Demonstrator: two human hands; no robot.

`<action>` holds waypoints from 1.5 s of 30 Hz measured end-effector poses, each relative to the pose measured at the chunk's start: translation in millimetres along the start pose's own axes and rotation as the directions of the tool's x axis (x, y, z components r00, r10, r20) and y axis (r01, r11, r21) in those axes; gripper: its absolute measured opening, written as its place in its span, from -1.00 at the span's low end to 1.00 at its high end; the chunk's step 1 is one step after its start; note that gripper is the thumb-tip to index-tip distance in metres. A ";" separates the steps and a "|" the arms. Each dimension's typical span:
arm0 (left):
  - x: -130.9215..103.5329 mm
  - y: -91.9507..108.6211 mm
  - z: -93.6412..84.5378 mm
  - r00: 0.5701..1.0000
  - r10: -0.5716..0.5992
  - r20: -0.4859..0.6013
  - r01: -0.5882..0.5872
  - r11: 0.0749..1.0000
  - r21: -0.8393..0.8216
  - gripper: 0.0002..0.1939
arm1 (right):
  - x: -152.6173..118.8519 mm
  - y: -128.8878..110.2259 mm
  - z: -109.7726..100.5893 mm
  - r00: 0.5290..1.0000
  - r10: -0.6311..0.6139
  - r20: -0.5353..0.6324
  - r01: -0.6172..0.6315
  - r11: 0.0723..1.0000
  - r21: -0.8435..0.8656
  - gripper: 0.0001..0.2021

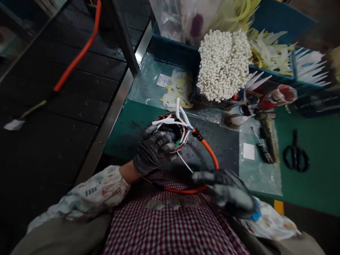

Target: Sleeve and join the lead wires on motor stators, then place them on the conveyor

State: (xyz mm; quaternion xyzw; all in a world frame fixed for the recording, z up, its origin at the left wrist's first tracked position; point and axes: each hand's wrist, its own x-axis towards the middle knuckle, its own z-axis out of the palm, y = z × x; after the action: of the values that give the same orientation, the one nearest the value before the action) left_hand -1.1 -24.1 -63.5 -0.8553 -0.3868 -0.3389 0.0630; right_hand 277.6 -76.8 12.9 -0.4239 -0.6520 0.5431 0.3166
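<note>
My left hand (154, 150), in a dark grey glove, is wrapped round a ring-shaped motor stator (185, 141) with reddish windings at its rim. White insulating sleeves (165, 121) lie across the ring's top, some sticking upward. An orange cable (211, 152) joins the stator's wires at a black collar, loops down past my right hand and crosses my lap. From the stator's lower edge a thin white cord (185, 163) runs taut to my right hand (228, 191), also gloved and slightly blurred. Its fingertips are closed on the cord's end.
Behind the stator stands a bundle of white sticks (224, 65) beside blue bins (172, 51) of yellow and white pieces. To the right lie a screwdriver (262, 150), a hammer (269, 134) and black scissors (295, 156). Another orange cable (79, 53) hangs at the left, beyond the table's metal edge.
</note>
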 end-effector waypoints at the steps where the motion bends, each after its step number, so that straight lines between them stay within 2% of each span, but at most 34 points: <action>1: 0.0 -0.2 0.1 1.000 0.004 0.002 -0.004 1.000 -0.007 -0.91 | 3.5 4.5 1.3 0.997 -0.076 0.027 0.077 0.996 -0.044 -0.71; 3: 2.0 0.7 0.1 1.000 0.004 -0.003 -0.005 1.000 -0.019 -0.90 | 20.5 14.8 4.9 0.976 -0.215 -0.017 0.208 0.958 -0.197 -0.75; 5: 6.5 3.1 -0.5 1.000 -0.020 -0.019 0.019 0.999 -0.043 -0.88 | 45.6 21.2 6.7 0.958 -0.273 -0.087 0.221 0.896 -0.385 -0.72; 8: 15.3 7.8 -2.9 0.997 -0.060 -0.054 0.055 0.995 -0.087 -0.85 | 83.5 15.0 3.7 0.979 -0.202 -0.023 0.139 0.748 -0.649 -0.66; 11: 21.5 10.6 -5.8 0.994 -0.087 -0.061 0.077 0.985 -0.154 -0.90 | 107.5 -0.5 -0.1 0.992 -0.079 0.102 0.129 0.636 -0.761 -0.70; 12: 22.5 10.8 -6.4 0.994 -0.097 -0.054 0.086 0.981 -0.173 -0.92 | 111.3 -4.2 -0.3 0.989 -0.069 0.127 0.142 0.648 -0.749 -0.71; 14: 23.1 10.1 -6.9 0.994 -0.096 -0.053 0.085 0.978 -0.188 -0.91 | 113.2 -7.6 0.9 0.988 -0.115 0.106 0.156 0.758 -0.633 -0.72; 16: 22.5 9.0 -6.6 0.994 -0.083 -0.073 0.069 0.981 -0.179 -0.88 | 110.3 -7.0 2.4 0.988 -0.155 -0.003 0.140 0.904 -0.405 -0.72; 18: 21.4 7.8 -5.9 0.993 -0.083 -0.086 0.068 0.983 -0.170 -0.85 | 106.2 -5.6 1.5 0.991 -0.116 -0.062 0.105 0.982 -0.159 -0.72; 21: 19.6 6.3 -5.2 0.993 -0.080 -0.087 0.065 0.985 -0.159 -0.80 | 102.7 -4.4 -5.0 0.997 -0.043 0.063 0.043 0.999 0.007 -0.77; 23: 18.7 5.3 -5.2 0.995 -0.076 -0.070 0.064 0.986 -0.157 -0.81 | 102.2 -2.6 -9.8 0.993 -0.053 0.102 0.054 0.999 0.000 -0.84; 27: 18.2 3.9 -6.8 0.996 -0.081 -0.033 0.075 0.985 -0.158 -0.84 | 103.3 3.6 -13.8 0.995 -0.101 0.000 0.101 0.992 -0.075 -0.88; 30: 17.3 3.1 -8.6 0.996 -0.087 -0.007 0.084 0.982 -0.172 -0.85 | 104.3 5.9 -14.3 0.995 -0.100 0.003 0.100 0.992 -0.073 -0.87; 35: 12.1 2.4 -7.8 0.987 -0.122 0.101 0.140 0.973 -0.186 -0.85 | 103.2 6.7 -15.7 0.988 -0.135 0.076 0.142 0.986 -0.085 -0.87; 38: 11.3 3.8 -7.5 0.985 -0.124 0.117 0.145 0.971 -0.188 -0.74 | 98.6 13.9 -12.8 0.942 -0.248 0.227 0.273 0.958 -0.089 -0.84; 40: 12.9 5.6 -9.1 0.984 -0.119 0.132 0.142 0.973 -0.182 -0.71 | 93.3 22.4 -10.7 0.924 -0.249 0.291 0.291 0.950 -0.112 -0.78; 43: 16.5 8.5 -12.6 0.986 -0.120 0.118 0.138 0.977 -0.162 -0.80 | 83.3 34.2 -13.1 0.947 -0.199 0.254 0.259 0.938 -0.231 -0.75; 45: 17.9 9.6 -14.2 0.987 -0.129 0.093 0.143 0.977 -0.161 -0.82 | 76.9 35.7 -17.4 0.924 -0.239 0.299 0.325 0.902 -0.285 -0.80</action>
State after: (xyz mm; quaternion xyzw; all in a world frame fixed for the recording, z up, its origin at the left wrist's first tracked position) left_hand 6.5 -24.9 -40.0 -0.8422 -0.4171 -0.3383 -0.0481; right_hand 266.5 1.6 -21.9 -0.2970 -0.8237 0.4247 0.2299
